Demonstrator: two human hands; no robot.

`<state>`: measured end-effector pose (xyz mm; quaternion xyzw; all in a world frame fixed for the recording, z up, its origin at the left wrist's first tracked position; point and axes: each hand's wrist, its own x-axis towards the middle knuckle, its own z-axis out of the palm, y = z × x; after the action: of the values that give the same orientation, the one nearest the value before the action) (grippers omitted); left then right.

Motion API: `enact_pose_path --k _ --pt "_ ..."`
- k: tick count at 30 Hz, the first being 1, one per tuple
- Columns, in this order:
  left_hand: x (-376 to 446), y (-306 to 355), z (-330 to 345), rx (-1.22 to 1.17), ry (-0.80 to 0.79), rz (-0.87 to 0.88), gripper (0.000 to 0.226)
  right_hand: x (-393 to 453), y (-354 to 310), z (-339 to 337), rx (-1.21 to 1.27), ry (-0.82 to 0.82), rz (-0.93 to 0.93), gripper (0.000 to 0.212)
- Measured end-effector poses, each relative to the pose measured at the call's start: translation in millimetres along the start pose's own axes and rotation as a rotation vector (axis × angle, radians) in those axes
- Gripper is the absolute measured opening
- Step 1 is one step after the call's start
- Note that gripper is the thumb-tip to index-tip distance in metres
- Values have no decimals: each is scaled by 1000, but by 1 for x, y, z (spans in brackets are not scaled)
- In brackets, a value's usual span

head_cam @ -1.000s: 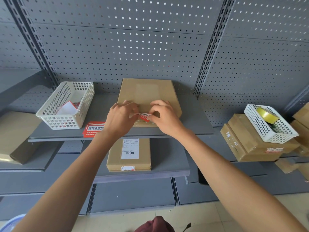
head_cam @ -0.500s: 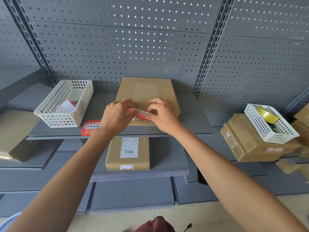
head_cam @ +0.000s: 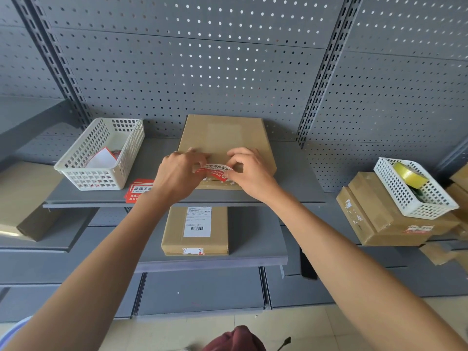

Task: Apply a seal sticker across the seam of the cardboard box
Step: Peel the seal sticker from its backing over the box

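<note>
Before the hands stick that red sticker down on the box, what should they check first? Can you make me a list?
1. Both hands holding the sticker: ok. The left hand and right hand pinch the ends of the seal sticker.
2. Sticker over the box's near edge: ok, it hangs above the front of the cardboard box.
3. Sticker flat: not ok, it is curved and lifted.
4. Sticker crossing the seam: cannot tell, the hands hide the seam.
5. Box resting steady on the shelf: ok.
</note>
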<state>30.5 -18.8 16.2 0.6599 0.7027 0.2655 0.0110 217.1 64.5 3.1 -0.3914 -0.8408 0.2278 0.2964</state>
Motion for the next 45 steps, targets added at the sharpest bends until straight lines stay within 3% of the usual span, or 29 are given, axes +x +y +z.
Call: enact_pose_path --k 5,10,19,28,33,45 --pt "-1 3 0 -5 6 1 6 3 -6 -3 40 -29 -21 28" --pt "-1 2 0 -5 -6 3 8 5 -13 6 -217 -75 -113 21" --pt "1 -4 3 7 -51 18 12 5 -5 12 -296 -20 -180 11" --pt "2 -3 1 1 -56 5 15 7 -6 11 -251 -53 -157 10" --pt "1 -3 0 -13 -52 2 13 2 3 -1 -70 11 -142 14" --pt "0 1 -6 -65 -46 -10 18 3 6 -5 -46 -35 -114 7"
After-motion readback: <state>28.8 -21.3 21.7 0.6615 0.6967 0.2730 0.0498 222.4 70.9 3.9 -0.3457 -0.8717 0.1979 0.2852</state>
